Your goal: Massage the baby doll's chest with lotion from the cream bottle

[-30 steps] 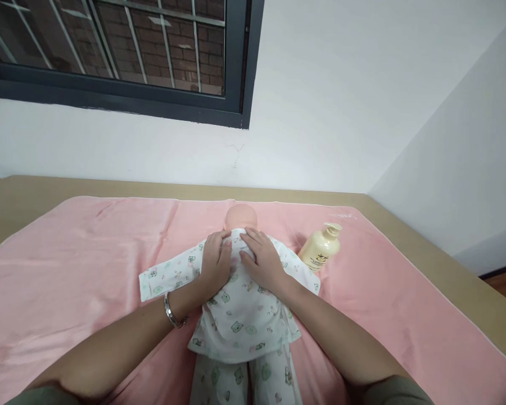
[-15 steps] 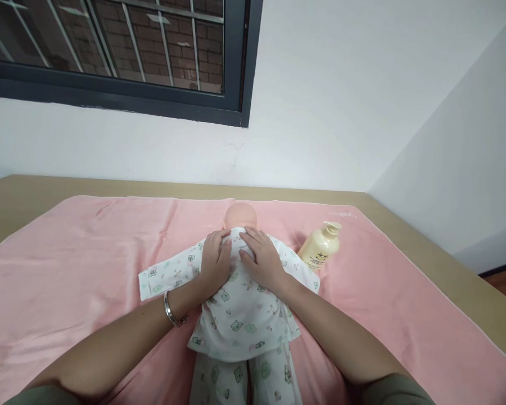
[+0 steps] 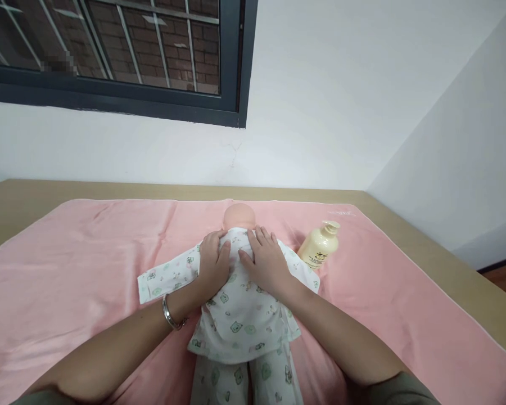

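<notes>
A baby doll (image 3: 239, 216) lies on a pink cloth, its bald head at the far end and no face showing. It wears a white long-sleeved top (image 3: 240, 315) and matching trousers (image 3: 274, 374), both printed with small bears. My left hand (image 3: 214, 261) rests open on the upper back at the left shoulder, thumb apart from the fingers. On the right shoulder side lies my right hand (image 3: 267, 261), open and flat, its fingertips close to the neck. A cream pump bottle (image 3: 320, 244) leans at a tilt beside the doll's right-hand sleeve.
The pink cloth (image 3: 88, 253) covers most of a wooden table (image 3: 312, 195). Behind it rises a white wall (image 3: 320, 112) with a dark-framed window (image 3: 231, 107) at upper left. A second wall stands to the right.
My right hand has shifted slightly right and its fingers now point more straight ahead, away from the middle of the back. My left hand stays in nearly the same place.
</notes>
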Motion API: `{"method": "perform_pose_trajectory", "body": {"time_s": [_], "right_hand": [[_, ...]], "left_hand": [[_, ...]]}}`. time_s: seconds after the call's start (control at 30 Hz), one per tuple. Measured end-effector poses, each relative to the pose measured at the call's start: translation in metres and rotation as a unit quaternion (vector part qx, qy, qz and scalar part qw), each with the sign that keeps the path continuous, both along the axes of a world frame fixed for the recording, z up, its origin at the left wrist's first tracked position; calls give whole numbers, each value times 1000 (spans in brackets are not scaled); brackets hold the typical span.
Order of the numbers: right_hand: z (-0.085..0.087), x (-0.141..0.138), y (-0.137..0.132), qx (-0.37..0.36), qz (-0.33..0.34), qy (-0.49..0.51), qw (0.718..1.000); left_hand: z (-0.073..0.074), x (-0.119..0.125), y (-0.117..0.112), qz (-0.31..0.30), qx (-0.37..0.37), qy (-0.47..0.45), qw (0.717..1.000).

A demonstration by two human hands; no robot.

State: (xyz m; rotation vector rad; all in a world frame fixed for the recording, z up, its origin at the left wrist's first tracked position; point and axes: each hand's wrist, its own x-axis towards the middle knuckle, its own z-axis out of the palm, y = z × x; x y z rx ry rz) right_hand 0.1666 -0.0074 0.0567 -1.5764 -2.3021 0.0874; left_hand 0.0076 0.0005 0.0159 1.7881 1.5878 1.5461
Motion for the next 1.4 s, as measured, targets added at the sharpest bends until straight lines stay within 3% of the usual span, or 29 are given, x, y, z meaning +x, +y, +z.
{"method": "perform_pose_trajectory", "body": {"time_s": [0.27,0.37,0.47,0.53,0.6,0.8,0.93,1.2,1.3,1.4], "right_hand": [[0,13,19,-30,-27,13,999],[1,7,8,17,54,20,998],[3,0,-7,61,192,38,979],[3,-3,-14,75,238,54,967],[0,-4,-16,82,218,75,970],[-7,-1,-7,38,69,84,993],[-5,-2,-2,5,72,56,996],[-5,-4,-5,13,79,35,996],[-4,1,4,11,74,45,996],[0,8,18,-8,12,49,999]], "left_hand": [[0,0,1,0,-1,2,1000],[-3,-1,2,-4,2,-1,1000],[-5,-2,3,-11,9,-8,1000],[-5,-2,3,-14,12,-10,1000],[-6,-3,3,-16,17,-10,1000],[-5,-3,1,-20,41,-28,999],[-4,-2,-1,-19,40,-43,998],[-4,-2,-2,-13,33,-59,998],[-4,-2,0,-3,27,-27,999],[-3,1,-1,21,15,49,998]]}}
